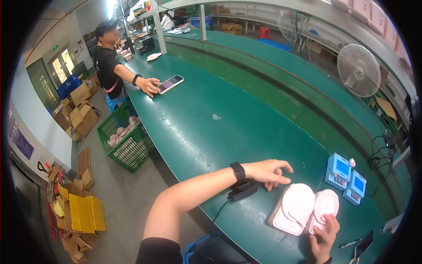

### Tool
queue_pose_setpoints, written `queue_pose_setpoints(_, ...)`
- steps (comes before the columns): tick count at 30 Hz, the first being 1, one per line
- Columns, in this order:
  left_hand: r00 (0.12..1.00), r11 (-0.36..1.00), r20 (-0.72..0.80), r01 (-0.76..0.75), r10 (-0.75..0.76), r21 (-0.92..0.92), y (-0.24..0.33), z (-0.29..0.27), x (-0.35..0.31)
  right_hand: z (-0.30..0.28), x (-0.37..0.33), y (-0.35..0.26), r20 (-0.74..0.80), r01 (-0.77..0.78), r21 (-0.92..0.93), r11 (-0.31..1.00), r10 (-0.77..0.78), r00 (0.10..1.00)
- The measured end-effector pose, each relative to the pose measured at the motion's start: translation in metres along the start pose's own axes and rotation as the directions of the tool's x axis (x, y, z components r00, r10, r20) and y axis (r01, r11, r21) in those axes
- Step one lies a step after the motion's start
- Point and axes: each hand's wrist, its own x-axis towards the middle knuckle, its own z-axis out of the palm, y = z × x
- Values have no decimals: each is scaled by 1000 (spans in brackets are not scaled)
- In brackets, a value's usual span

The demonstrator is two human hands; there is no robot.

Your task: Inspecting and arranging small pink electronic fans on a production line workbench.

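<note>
My left hand (267, 171) reaches across the green table with its fingers apart and nothing in them. Just beyond its fingertips is a pale pink device (286, 223) with a round disc on top and a cord lying over it. Beside it on the right sits a smaller pale pink device (326, 203), also with a round top. My right hand (326, 235) grips the near end of this smaller one, fingers on its top and thumb at its side. Under my left wrist, a black block (243, 192) with a cable rests on the table.
Two blue meters with screens (337, 170) stand at the right. A dark flat device (364, 243) lies near the right edge. Farther along the table, a co-worker's hand (148, 86) touches a phone (171, 83). A green crate (132, 152) with pink items stands beside the table.
</note>
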Motion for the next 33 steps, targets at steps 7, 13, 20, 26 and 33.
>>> queue_pose_setpoints(7,812,969,-538,-136,228,206,-29,-136,-65,7,16,-22,-100,15,-104,994,-26,995)
queue_pose_setpoints(13,126,833,-874,264,469,486,-45,-249,-122,16,-1,-17,-153,-215,21,976,216,964)
queue_pose_setpoints(20,-475,682,-682,730,557,49,-63,-354,-203,21,12,-20,-181,-77,-132,988,52,982)
queue_pose_setpoints(26,-433,625,-815,772,385,-115,-66,-381,-214,22,13,-25,-167,-134,-179,975,104,980)
queue_pose_setpoints(33,-153,679,-875,696,460,235,-67,-391,-229,23,14,-23,-150,-154,-169,974,129,980)
